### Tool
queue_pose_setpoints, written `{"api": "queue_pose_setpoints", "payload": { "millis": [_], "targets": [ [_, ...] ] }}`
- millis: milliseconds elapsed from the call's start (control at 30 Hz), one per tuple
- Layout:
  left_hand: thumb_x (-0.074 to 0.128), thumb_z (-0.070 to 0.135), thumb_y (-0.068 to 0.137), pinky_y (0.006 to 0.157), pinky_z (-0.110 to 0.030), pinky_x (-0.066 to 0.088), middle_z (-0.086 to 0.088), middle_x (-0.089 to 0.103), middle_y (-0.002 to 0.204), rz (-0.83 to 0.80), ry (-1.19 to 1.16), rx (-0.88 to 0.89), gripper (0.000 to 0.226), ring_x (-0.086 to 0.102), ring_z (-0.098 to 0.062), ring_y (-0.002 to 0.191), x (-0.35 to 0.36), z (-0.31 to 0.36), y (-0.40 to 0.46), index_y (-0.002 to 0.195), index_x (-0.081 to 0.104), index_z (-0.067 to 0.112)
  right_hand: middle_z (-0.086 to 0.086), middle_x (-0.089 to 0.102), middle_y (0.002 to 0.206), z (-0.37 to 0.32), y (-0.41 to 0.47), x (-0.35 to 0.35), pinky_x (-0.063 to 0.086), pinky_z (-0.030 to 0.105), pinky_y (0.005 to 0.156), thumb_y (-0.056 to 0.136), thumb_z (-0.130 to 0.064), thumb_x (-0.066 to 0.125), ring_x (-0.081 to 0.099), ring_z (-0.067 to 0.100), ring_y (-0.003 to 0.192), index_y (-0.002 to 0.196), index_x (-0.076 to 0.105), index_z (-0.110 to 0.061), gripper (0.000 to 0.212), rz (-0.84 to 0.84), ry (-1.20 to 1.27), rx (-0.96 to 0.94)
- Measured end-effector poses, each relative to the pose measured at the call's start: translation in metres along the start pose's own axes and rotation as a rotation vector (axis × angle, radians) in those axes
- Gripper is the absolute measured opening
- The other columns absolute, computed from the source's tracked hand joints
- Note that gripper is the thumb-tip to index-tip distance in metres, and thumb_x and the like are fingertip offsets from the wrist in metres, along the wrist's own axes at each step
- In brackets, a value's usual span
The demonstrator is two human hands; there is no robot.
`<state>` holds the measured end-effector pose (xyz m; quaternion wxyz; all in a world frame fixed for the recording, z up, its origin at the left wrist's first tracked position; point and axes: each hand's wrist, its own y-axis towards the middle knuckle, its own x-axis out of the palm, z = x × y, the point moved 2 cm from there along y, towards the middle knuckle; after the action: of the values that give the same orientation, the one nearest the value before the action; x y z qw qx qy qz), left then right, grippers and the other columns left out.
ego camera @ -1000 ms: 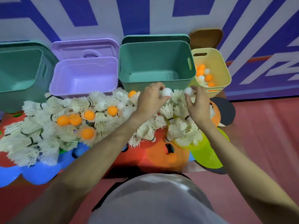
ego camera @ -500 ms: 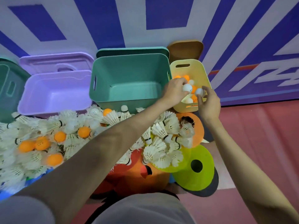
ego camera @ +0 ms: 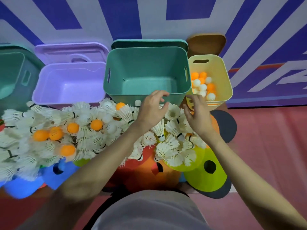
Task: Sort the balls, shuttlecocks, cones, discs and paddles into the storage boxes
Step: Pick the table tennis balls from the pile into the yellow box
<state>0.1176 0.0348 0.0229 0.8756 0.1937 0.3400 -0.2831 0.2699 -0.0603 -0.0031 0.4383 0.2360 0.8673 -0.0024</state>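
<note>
Shuttlecocks [ego camera: 93, 130] bury most cones [ego camera: 209, 176] beneath; our left hand [ego camera: 152, 110] and right hand [ego camera: 197, 113] hover with fingers loosely apart, holding nothing.

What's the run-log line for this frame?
phase: reach for next items | left hand: empty, over shuttlecock pile | right hand: empty, beside yellow box | yellow box: orange and white balls | teal box: empty

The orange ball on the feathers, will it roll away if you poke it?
Probably a little. The orange ball is round and smooth, so it should roll easily, but the shuttlecocks cradling it might catch it. It looks light.
</note>
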Motion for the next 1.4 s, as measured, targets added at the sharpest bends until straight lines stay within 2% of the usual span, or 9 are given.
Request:
{"api": "queue_pose_setpoints", "payload": {
  "millis": [200, 333, 400, 533, 733, 933, 1167, 1267, 1400],
  "targets": [
    [0.063, 0.015, 0.091, 0.078, -0.027, 0.049, 0.002, 0.063, 0.107, 0.077, 0.045, -0.126, 0.027, 0.056, -0.008, 0.090, -0.073, -0.052, -0.057, 0.117, 0.063, 0.012, 0.013, 0.053, 0.116, -0.059, -0.021, 0.035, 0.046, 0.037, 0.086, 0.092, -0.013, 0.055, 0.053, 0.029, 0.106, 0.125, 0.052, -0.004, 0.034, -0.134, -0.009, -0.112],
    [0.064, 0.014, 0.089, 0.081, -0.041, 0.053, -0.003, 0.066, 0.107, 0.094, 0.079, -0.203, 0.024, 0.061, -0.016, 0.092, -0.115, -0.095, -0.084, 0.113, 0.065, 0.013, 0.010, 0.054, 0.118, -0.098, -0.033, 0.063, 0.045, 0.034, 0.088, 0.092, -0.016, 0.054, 0.054, 0.026, 0.108, 0.125, 0.053, -0.006, 0.034, -0.221, 0.012, -0.204],
    [0.065, 0.011, 0.088, 0.082, -0.040, 0.052, -0.005, 0.065, 0.108, 0.081, 0.111, -0.234, 0.024, 0.059, -0.017, 0.091, -0.134, -0.112, -0.094, 0.112, 0.065, 0.012, 0.010, 0.057, 0.115, -0.117, -0.036, 0.078, 0.046, 0.034, 0.086, 0.093, -0.017, 0.055, 0.054, 0.026, 0.106, 0.122, 0.055, -0.006, 0.031, -0.268, 0.015, -0.244],
    [0.066, 0.014, 0.088, 0.090, -0.037, 0.047, -0.005, 0.062, 0.118, -0.008, 0.242, -0.215, 0.031, 0.055, -0.023, 0.108, -0.158, -0.137, -0.107, 0.119, 0.062, 0.015, 0.009, 0.060, 0.108, -0.153, -0.038, 0.109, 0.050, 0.040, 0.082, 0.092, -0.016, 0.056, 0.055, 0.026, 0.104, 0.119, 0.056, -0.006, 0.029, -0.359, -0.004, -0.263],
    [0.069, 0.013, 0.086, 0.097, -0.036, 0.038, -0.004, 0.059, 0.125, -0.204, 0.355, -0.103, 0.037, 0.047, -0.023, 0.120, -0.162, -0.155, -0.103, 0.122, 0.060, 0.014, 0.011, 0.058, 0.116, -0.179, -0.032, 0.141, 0.045, 0.036, 0.085, 0.089, -0.018, 0.060, 0.052, 0.028, 0.112, 0.123, 0.056, -0.007, 0.036, -0.455, -0.094, -0.169],
    [0.067, 0.022, 0.087, 0.102, -0.035, 0.029, -0.001, 0.058, 0.130, -0.346, 0.514, -0.026, 0.043, 0.044, -0.022, 0.123, -0.155, -0.165, -0.091, 0.129, 0.056, 0.016, 0.012, 0.059, 0.109, -0.185, -0.032, 0.156, 0.044, 0.035, 0.082, 0.086, -0.020, 0.066, 0.053, 0.030, 0.107, 0.114, 0.059, -0.005, 0.032, -0.452, -0.152, -0.113],
    [0.067, 0.023, 0.087, 0.096, -0.031, 0.022, 0.003, 0.059, 0.129, -0.369, 0.563, 0.013, 0.044, 0.045, -0.020, 0.119, -0.149, -0.169, -0.087, 0.129, 0.056, 0.020, 0.011, 0.057, 0.110, -0.187, -0.028, 0.162, 0.046, 0.035, 0.084, 0.087, -0.021, 0.066, 0.054, 0.029, 0.107, 0.118, 0.059, -0.005, 0.036, -0.417, -0.140, -0.066],
    [0.067, 0.023, 0.087, 0.100, -0.032, 0.023, 0.001, 0.060, 0.127, -0.334, 0.542, 0.007, 0.042, 0.046, -0.021, 0.120, -0.151, -0.169, -0.088, 0.128, 0.057, 0.018, 0.010, 0.055, 0.111, -0.186, -0.027, 0.161, 0.045, 0.034, 0.083, 0.086, -0.022, 0.067, 0.053, 0.028, 0.108, 0.118, 0.059, -0.006, 0.036, -0.409, -0.126, -0.067],
    [0.070, 0.023, 0.085, 0.096, -0.036, 0.034, -0.006, 0.062, 0.118, -0.158, 0.361, -0.013, 0.039, 0.052, -0.026, 0.113, -0.161, -0.162, -0.093, 0.121, 0.061, 0.012, 0.010, 0.056, 0.110, -0.180, -0.027, 0.143, 0.047, 0.035, 0.083, 0.085, -0.023, 0.069, 0.054, 0.026, 0.105, 0.116, 0.059, -0.006, 0.037, -0.351, -0.056, -0.080]
  ]
}}
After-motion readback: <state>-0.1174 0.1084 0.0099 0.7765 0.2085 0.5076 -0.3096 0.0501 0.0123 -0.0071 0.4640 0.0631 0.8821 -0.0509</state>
